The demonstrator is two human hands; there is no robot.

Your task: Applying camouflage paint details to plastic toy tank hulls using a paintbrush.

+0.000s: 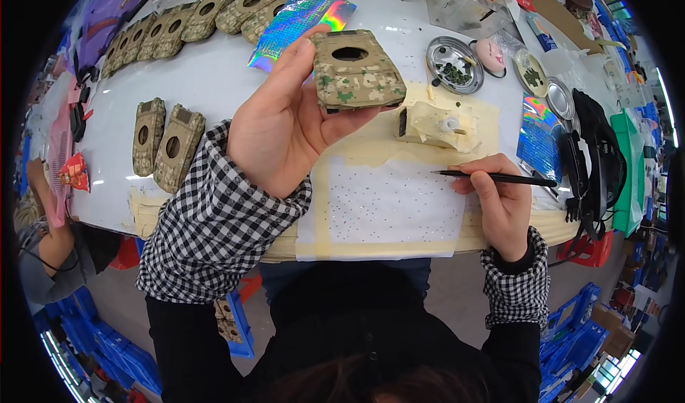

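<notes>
Raised over the table, my left hand [282,128] holds a camouflage toy tank hull [360,82] with a round hole in its top. The fingers wrap round its left side and underneath. My right hand [499,203] grips slim black tweezers [510,178], their fine tip aimed left. Below that tip lies a white sheet [392,221] taped down at its edges and scattered with tiny specks. Beyond the sheet stands a block wrapped in yellowish tape [437,126], a small white cap-like piece on top. Whether the tweezers pinch anything is too small to see.
Two more tank hulls [171,149] lie at the left, and several others [207,14] line the far left. A round metal dish [467,82] holds small dark green pieces. A shiny holographic pouch [303,21] lies behind my left hand. Another person's arm [53,224] shows far left.
</notes>
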